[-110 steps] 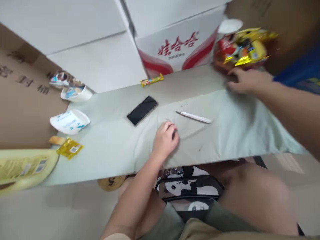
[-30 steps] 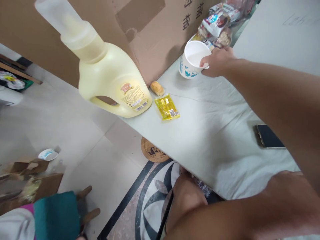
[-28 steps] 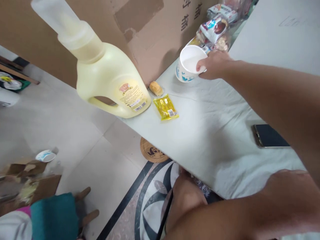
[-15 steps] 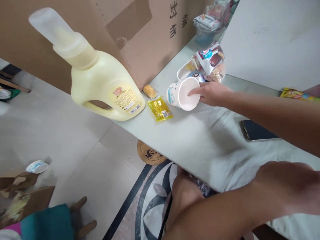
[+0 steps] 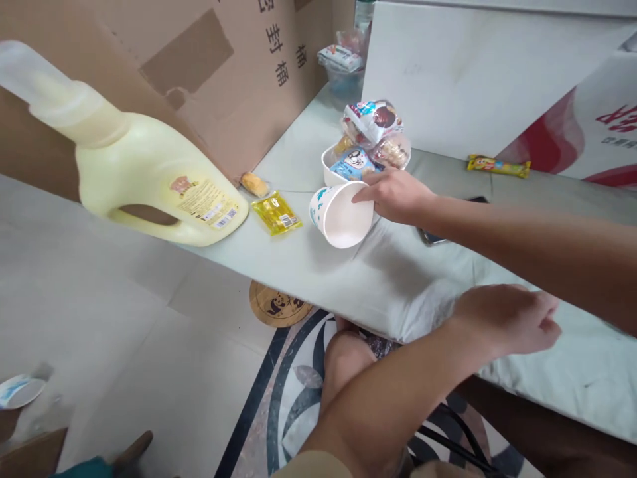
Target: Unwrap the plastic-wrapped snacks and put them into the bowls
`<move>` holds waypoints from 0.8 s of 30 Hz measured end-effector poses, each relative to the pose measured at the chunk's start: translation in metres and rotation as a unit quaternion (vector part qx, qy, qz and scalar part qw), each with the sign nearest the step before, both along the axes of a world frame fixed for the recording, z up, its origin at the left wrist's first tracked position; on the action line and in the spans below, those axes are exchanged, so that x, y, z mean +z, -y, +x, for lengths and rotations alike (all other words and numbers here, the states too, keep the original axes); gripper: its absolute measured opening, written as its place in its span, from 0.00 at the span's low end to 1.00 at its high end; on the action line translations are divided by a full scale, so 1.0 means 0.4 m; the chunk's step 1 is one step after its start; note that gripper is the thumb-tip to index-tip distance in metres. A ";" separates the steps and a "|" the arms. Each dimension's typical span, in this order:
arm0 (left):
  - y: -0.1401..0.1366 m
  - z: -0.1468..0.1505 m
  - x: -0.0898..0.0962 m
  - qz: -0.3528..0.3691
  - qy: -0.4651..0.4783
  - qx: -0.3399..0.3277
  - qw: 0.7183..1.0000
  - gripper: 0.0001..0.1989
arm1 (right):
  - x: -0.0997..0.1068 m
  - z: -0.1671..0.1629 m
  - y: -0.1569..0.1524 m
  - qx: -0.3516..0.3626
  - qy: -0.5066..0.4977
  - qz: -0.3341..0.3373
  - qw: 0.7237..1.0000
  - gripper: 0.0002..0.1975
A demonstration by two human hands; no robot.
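Note:
My right hand [image 5: 401, 194] pinches the rim of a white paper cup [image 5: 343, 216] with blue print. The cup is tilted, its mouth facing me, and its visible inside looks bare. Just behind it sits a white tub [image 5: 329, 174] heaped with wrapped snacks, among them a blue packet [image 5: 353, 163] and a red-and-white packet [image 5: 373, 123]. My left hand [image 5: 512, 318] is closed in a fist over the cloth, apart from the cup; whatever it may hold is hidden. Left of the cup lie a yellow packet [image 5: 277, 214] and a small wrapped bread [image 5: 255, 184].
A large pale-yellow jug [image 5: 164, 179] stands at the surface's left edge, before a cardboard box [image 5: 189, 73]. A phone [image 5: 430, 237] lies partly under my right forearm. A yellow snack stick [image 5: 499, 166] rests by a white-and-red box [image 5: 497, 73]. My knee [image 5: 348, 355] is below the edge.
The view has swung right, so surroundings shift left. The cup now tips further downward in my right hand. My left fist shows more sharply and fully.

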State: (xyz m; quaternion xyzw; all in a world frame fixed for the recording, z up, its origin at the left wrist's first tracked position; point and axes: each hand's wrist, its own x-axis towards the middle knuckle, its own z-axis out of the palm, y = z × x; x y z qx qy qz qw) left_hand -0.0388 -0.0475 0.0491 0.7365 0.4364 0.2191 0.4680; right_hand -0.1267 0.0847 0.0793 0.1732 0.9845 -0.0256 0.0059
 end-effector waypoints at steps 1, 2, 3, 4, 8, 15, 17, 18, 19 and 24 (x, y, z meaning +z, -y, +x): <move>0.002 0.004 0.002 -0.007 -0.008 -0.008 1.000 0.08 | -0.005 0.011 0.007 -0.002 -0.002 0.005 1.000 0.26; 0.003 0.007 0.005 -0.014 -0.016 -0.015 1.000 0.08 | -0.010 0.020 0.012 -0.004 -0.006 0.009 1.000 0.25; 0.005 0.009 0.008 -0.021 -0.024 -0.022 0.999 0.08 | -0.014 0.029 0.016 -0.007 -0.012 0.012 1.000 0.25; 0.006 0.011 0.010 -0.026 -0.030 -0.026 0.999 0.08 | -0.016 0.036 0.019 -0.009 -0.021 0.015 1.000 0.24; 0.014 0.008 0.013 -0.030 -0.047 -0.026 0.998 0.08 | -0.006 0.071 0.020 -0.014 -0.061 0.021 0.998 0.24; 0.010 0.014 -0.005 0.004 -0.068 -0.008 0.998 0.06 | 0.025 0.211 0.000 -0.048 -0.051 0.047 0.996 0.24; 0.001 0.026 -0.008 0.005 -0.073 -0.014 0.997 0.04 | 0.030 0.243 -0.004 -0.061 -0.038 0.052 0.996 0.24; -0.004 0.033 -0.009 0.003 -0.074 -0.016 0.997 0.04 | 0.033 0.252 -0.005 -0.064 -0.037 0.052 0.996 0.24; -0.009 0.041 -0.011 0.000 -0.073 -0.018 0.997 0.05 | 0.036 0.254 -0.005 -0.063 -0.038 0.048 0.996 0.24; -0.022 0.085 -0.029 -0.005 -0.050 -0.029 0.998 0.05 | 0.057 0.200 0.005 -0.035 -0.068 -0.017 0.997 0.23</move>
